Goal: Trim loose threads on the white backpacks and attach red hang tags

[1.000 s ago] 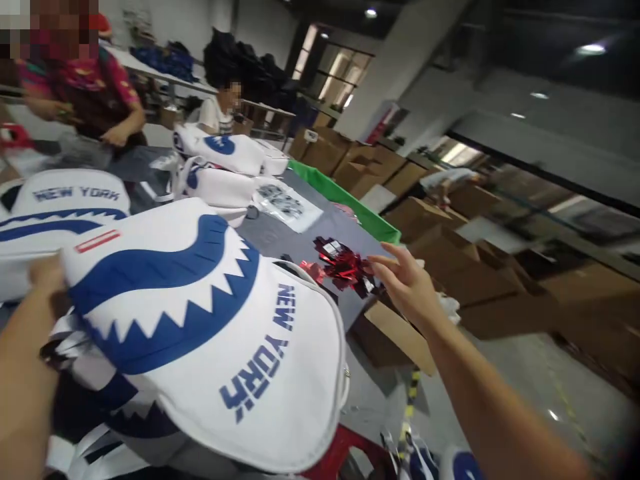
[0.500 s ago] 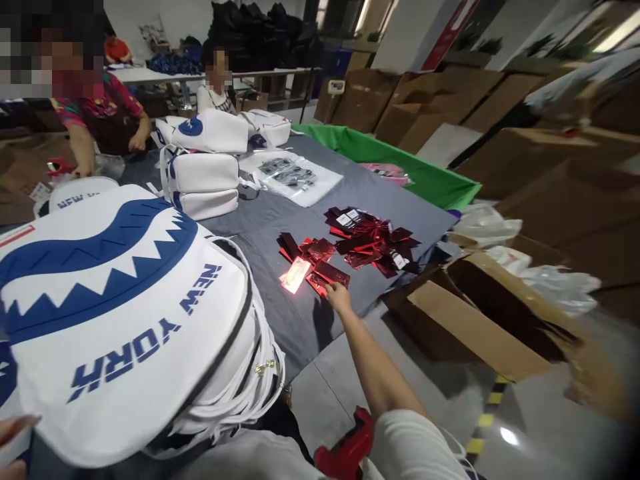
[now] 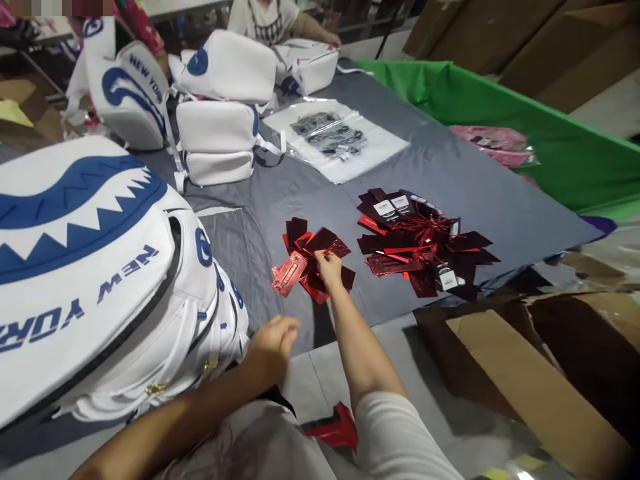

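Observation:
My right hand (image 3: 330,270) reaches into the smaller bunch of shiny red hang tags (image 3: 290,272) on the grey-covered table, its thumb and fingertips pinched on a tag there. My left hand (image 3: 273,343) is over the table's near edge, between the backpacks and my right forearm; its fingers are blurred and partly curled, and nothing shows in them. A larger bunch of dark red tags (image 3: 425,243), some with white labels, lies just right of the first. At left a stack of white backpacks (image 3: 125,320) with blue shark-mouth print and "NEW YORK" lettering stands close to my left arm.
Other white backpacks (image 3: 217,133) stand farther back, near two people. Clear plastic bags (image 3: 345,143) lie mid-table. A green sheet (image 3: 500,113) lines the far right side, with a pink wrapped item (image 3: 493,143). An open carton (image 3: 530,373) stands at lower right.
My left hand has come from the lower left corner to the table's near edge. My right hand has moved farther into the smaller tag bunch. The view has tilted down.

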A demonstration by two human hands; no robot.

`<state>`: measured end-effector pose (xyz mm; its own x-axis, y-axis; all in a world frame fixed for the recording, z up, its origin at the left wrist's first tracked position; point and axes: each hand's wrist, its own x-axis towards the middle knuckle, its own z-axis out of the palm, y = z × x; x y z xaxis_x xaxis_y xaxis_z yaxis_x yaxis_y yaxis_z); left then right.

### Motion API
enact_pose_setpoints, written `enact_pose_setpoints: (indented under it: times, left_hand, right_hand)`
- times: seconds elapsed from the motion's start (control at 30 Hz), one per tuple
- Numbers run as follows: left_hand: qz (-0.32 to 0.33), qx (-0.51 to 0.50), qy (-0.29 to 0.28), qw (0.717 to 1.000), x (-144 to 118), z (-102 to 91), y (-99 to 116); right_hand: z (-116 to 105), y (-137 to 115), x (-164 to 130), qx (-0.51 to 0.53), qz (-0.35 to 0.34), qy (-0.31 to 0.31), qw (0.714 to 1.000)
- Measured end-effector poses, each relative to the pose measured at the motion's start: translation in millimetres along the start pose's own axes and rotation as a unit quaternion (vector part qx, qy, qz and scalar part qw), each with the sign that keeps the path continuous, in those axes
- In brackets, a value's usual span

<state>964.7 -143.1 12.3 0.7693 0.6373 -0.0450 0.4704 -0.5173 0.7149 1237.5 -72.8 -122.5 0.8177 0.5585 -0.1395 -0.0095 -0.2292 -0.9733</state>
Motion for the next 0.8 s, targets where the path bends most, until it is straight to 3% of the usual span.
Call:
enact_pose_setpoints:
  times: [0.07,0.13,0.2,0.3,0.47,0.57,0.63,0.73,0.8]
  left_hand:
    - [-0.041,-0.017,0.107,0.993,45.6,23.9,1.7]
    - [-0.066,-0.010,0.149,0.987,94.1,40.6,-6.2]
    - [-0.059,0.008,0.113,0.992,132.6,51.3,-19.1]
    - [-0.050,0.061,0.031,0.996,162.7,60.7,-34.5]
    - [-0.039,0.162,0.005,0.986,171.7,61.3,-36.4]
    - [-0.013,0.251,-0.001,0.968,170.7,50.0,-33.8]
    - [-0.039,0.301,0.009,0.953,166.3,41.2,-32.1]
    - [-0.093,0.287,0.026,0.953,146.8,32.5,-23.8]
    - [-0.090,0.251,0.017,0.964,125.0,31.7,-13.2]
  right_hand:
    - [-9.8,2.0,-23.2,-0.001,-0.011,-0.055,0.998]
    - [-21.6,0.7,-40.3,0.000,-0.019,-0.096,0.995]
    - [-31.1,-2.6,-49.0,0.003,-0.023,-0.122,0.992]
    - [-37.5,-6.8,-51.7,0.014,-0.021,-0.139,0.990]
    - [-40.7,-6.5,-46.2,0.021,-0.013,-0.136,0.990]
    - [-45.9,-5.0,-35.2,0.006,-0.002,-0.086,0.996]
    - [-48.0,-6.3,-26.5,-0.007,0.008,-0.048,0.999]
    - [-45.4,-13.8,-19.8,-0.021,0.014,-0.038,0.999]
    - [-41.9,-20.6,-22.2,-0.020,0.006,-0.063,0.998]
